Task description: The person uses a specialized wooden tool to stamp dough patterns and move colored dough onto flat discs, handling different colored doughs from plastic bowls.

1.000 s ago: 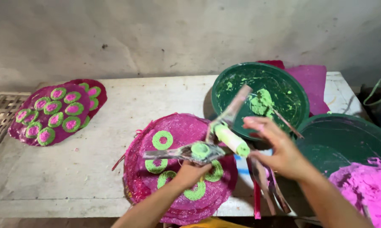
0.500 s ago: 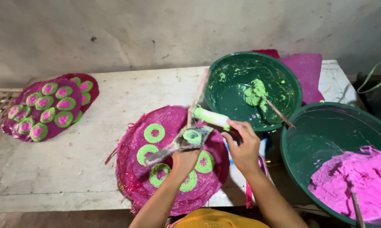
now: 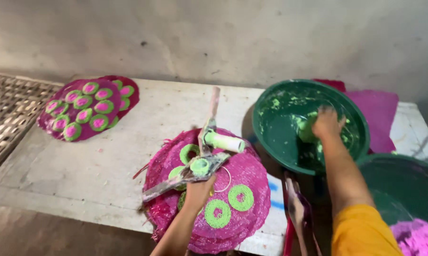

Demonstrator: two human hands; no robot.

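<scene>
Meanwhile, left hand (image 3: 198, 191): closed on the hinged metal press (image 3: 195, 168) above the near pink mat (image 3: 252, 173).
Right hand (image 3: 326, 124): curled around green paste (image 3: 306, 131) in the far green basin (image 3: 289, 156).
Advice: a small, even lump likely suited the mould.

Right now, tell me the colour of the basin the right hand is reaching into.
Dark green basin, smeared with light green paste; head view.

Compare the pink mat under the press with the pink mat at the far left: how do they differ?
The near mat carries plain green rings with open centres; the far mat carries green rings filled with pink. The near one holds only a few, the far one is packed. The left hand and press are over the near mat; the far one lies untouched. Both are round and pink.
</scene>
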